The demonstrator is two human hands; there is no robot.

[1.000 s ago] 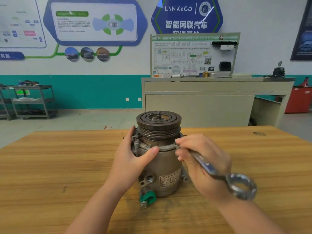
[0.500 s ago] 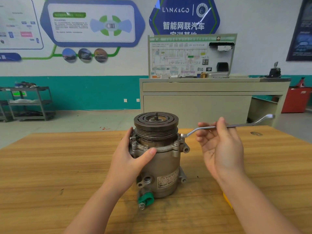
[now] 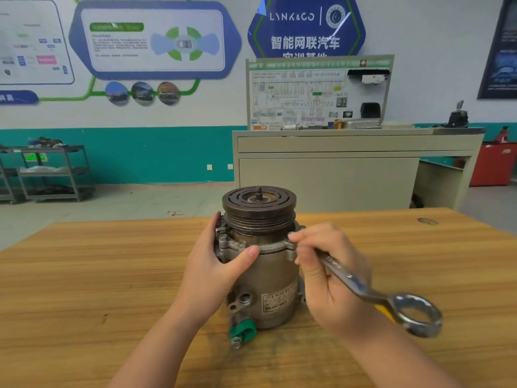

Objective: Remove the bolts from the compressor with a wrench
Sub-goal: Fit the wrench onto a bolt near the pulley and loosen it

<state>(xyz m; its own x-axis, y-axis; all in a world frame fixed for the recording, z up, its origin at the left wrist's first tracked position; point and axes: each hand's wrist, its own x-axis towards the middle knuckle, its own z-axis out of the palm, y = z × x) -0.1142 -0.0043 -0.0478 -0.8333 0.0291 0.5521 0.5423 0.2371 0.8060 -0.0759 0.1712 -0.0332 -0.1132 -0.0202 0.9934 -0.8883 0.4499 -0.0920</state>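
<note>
A metal compressor (image 3: 268, 278) stands upright on the wooden table (image 3: 84, 275), its dark grooved pulley on top. My left hand (image 3: 215, 264) grips its upper left side, thumb across the flange. My right hand (image 3: 330, 273) holds a silver ring wrench (image 3: 372, 292) by the shaft. The wrench's far end sits at a bolt (image 3: 291, 235) on the right of the flange, hidden by my fingers. Its free ring end points toward me at the lower right. Another bolt (image 3: 223, 237) shows on the flange's left.
A green-capped fitting (image 3: 242, 331) sticks out at the compressor's base toward me. Beyond the table stands a beige cabinet (image 3: 349, 169) with a wiring display board, a grey shelf cart (image 3: 53, 172) at the left and a red cabinet (image 3: 495, 163) at the right.
My right hand has swung the wrench handle from pointing away to the right back round toward me, as it lay a second ago. My left hand has stayed on the compressor.
</note>
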